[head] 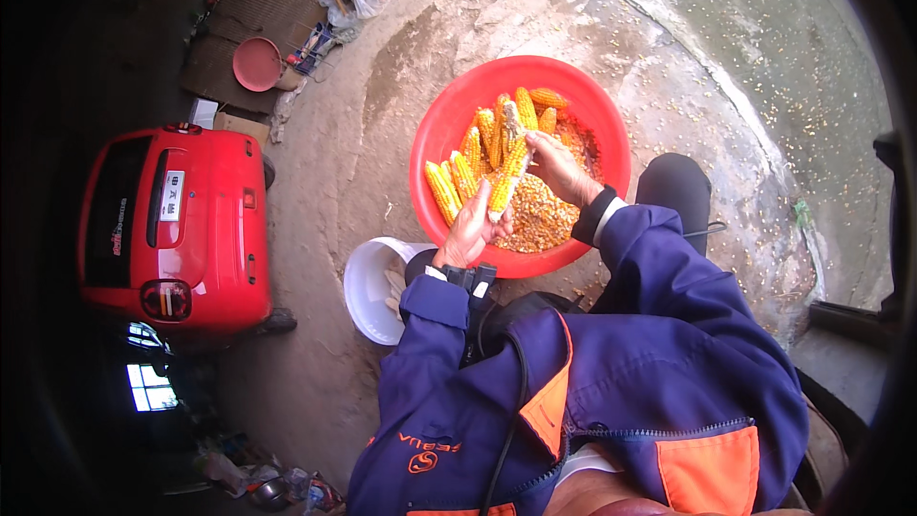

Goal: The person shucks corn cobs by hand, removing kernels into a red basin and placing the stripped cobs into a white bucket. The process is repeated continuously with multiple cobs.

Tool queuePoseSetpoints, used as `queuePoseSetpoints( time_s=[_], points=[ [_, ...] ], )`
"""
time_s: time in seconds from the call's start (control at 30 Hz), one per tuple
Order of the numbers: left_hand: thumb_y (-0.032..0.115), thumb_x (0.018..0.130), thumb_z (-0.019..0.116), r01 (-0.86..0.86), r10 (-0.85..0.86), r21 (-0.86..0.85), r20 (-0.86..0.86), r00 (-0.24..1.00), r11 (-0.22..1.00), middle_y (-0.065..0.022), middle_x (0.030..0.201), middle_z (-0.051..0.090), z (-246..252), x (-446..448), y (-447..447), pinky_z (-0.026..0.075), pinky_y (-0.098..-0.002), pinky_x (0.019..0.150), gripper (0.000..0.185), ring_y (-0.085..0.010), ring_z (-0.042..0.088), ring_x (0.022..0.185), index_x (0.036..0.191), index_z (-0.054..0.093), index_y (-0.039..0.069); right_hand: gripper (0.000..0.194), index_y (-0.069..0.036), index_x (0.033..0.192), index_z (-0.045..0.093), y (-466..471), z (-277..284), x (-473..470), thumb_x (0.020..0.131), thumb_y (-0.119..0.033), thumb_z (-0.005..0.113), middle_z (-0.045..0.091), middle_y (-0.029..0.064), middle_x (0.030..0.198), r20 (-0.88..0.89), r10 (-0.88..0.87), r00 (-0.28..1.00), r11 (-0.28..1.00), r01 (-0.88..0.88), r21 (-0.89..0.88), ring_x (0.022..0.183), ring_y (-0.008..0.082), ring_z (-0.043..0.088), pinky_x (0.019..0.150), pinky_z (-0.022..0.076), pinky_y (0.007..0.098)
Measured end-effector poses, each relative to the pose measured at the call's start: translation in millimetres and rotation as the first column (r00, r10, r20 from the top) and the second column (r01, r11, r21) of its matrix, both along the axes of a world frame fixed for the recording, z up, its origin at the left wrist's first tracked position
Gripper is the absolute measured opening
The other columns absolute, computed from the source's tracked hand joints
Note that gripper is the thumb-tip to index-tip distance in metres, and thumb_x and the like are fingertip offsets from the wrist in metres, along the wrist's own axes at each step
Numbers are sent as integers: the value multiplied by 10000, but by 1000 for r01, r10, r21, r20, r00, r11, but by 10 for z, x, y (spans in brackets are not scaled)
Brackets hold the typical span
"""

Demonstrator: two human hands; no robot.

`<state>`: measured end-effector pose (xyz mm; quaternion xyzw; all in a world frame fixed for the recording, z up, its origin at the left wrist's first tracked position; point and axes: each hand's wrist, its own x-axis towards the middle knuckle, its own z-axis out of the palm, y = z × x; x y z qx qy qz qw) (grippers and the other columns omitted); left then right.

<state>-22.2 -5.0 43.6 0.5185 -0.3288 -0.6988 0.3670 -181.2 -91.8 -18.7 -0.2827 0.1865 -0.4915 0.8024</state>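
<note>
A large red plastic basin (430, 122) stands on the floor before me, with several ears of yellow corn (442, 192) along its left and far side and a heap of loose corn kernels (539, 218) at its near side. Between my hands, above the basin, is one ear of corn (510, 175) with whitish husk remains. My left hand (473, 229) supports its lower end, thumb along the side. My right hand (562, 166) grips its upper end with the fingertips. Part of the ear is hidden by my fingers.
A white bucket (365, 287) with pale pieces, likely corncobs, stands left of the basin. Farther left is a parked red car (215, 229). A pink round dish (258, 64) and boards lie at the upper left. Loose kernels are scattered over the concrete floor (688, 115).
</note>
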Motion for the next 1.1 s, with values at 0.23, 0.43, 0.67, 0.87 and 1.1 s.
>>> queuePoseSetpoints(
  time_s=[0.23, 0.43, 0.67, 0.87, 1.1],
  points=[
    [327, 943, 429, 215, 93, -373, 657, 748, 902, -32, 697, 533, -213, -123, 64, 431, -258, 564, 349, -146, 526, 603, 1057, 535, 14, 180, -94, 923, 515, -32, 12, -11, 862, -259, 556, 562, 45, 779, -121, -57, 991, 966, 85, 243, 717, 155, 548, 718, 457, 322],
    [318, 954, 405, 213, 61, -403, 569, 820, 890, 27, 589, 394, -399, -261, 59, 324, -230, 455, 316, -66, 373, 491, 904, 513, 25, 161, -63, 849, 473, 7, -79, 53, 866, -212, 532, 444, 42, 585, 173, -226, 959, 877, 124, 464, 522, 170, 469, 532, 463, 329],
    [384, 950, 385, -3, 117, -260, 425, 898, 966, 22, 569, 398, -386, -382, 67, 327, -216, 428, 360, -67, 388, 466, 826, 507, 69, 161, -65, 797, 434, -2, -67, 64, 883, -198, 466, 401, 41, 549, 32, -346, 938, 829, 289, 479, 469, 163, 417, 444, 386, 315],
    [423, 929, 422, 14, 27, -155, 262, 965, 988, 19, 562, 438, -265, -391, 107, 322, -190, 399, 365, -51, 421, 447, 818, 496, 83, 160, -66, 785, 433, 11, -20, 52, 877, -193, 461, 390, 38, 538, -6, -371, 928, 824, 333, 458, 452, 163, 407, 427, 377, 318],
    [371, 942, 419, 68, 36, -283, 345, 938, 957, 23, 532, 424, -274, -470, 97, 315, -198, 392, 347, -58, 409, 414, 809, 501, 61, 188, -91, 763, 440, 44, 124, 0, 876, -240, 463, 370, 5, 529, 8, -242, 970, 909, 225, 350, 462, 131, 384, 455, 356, 278]
  ],
)
